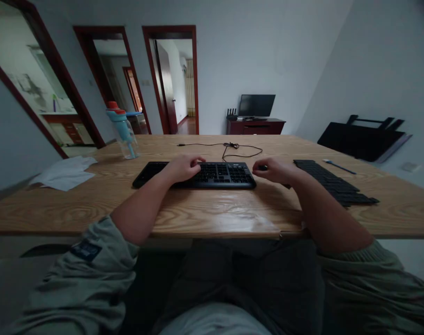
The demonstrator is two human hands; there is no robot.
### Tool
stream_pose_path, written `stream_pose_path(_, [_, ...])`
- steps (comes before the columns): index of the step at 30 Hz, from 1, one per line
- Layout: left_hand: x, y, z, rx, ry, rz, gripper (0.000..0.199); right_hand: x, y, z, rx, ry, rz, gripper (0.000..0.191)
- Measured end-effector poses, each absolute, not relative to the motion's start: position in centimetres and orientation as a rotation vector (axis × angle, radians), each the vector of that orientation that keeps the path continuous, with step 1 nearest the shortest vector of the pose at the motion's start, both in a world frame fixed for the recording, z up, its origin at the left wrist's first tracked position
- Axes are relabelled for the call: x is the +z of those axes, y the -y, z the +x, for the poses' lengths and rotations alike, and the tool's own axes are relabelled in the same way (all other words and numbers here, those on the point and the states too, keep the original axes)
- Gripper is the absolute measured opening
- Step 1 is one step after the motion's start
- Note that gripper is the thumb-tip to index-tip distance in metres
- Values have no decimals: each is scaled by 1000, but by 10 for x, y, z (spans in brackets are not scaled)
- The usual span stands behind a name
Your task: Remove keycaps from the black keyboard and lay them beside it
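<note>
A black keyboard point(220, 184) lies lengthwise on the wooden table in front of me. Its right part shows the key sockets without caps; the left part is partly covered by my arm. My left hand point(182, 168) rests over the middle of the keyboard, thumb and index finger apart, with nothing visible between them. Just off the keyboard's right end, my right hand point(276, 171) pinches a small black keycap point(263, 167) between thumb and fingers. To the right of that hand, black keycaps point(332, 182) lie close together in rows, partly behind my right forearm.
A thin brush point(339, 166) lies beyond the keycaps. The keyboard's cable point(232, 146) is coiled behind it. White paper sheets point(67, 172) and a blue bottle with a red lid point(123, 130) stand at the left. A dark folded chair point(365, 139) is beyond the table's right edge.
</note>
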State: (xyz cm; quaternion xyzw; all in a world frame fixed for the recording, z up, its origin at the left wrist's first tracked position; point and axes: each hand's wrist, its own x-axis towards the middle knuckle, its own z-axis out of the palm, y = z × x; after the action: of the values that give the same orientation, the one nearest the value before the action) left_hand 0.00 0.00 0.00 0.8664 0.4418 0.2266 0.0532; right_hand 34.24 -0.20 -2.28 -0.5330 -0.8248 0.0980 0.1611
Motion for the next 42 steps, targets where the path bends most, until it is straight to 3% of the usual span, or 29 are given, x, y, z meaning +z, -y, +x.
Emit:
stream_pose_path(5, [-31,-26,-16,511,-1460,2595,40,-26,1,340,245,2336,-1551,16])
stream_pose_path(24, [-34,-17,-9,433,-1416,2533,39,-27,1,340,205,2328,-1574,15])
stream_pose_path(32, [-34,-17,-6,429,-1419,2543,37,-23,2,334,59,2328,-1658,14])
stream_pose_path(42, [-29,-16,-4,340,-1415,2528,39,15,-4,295,-254,2701,-1772,17])
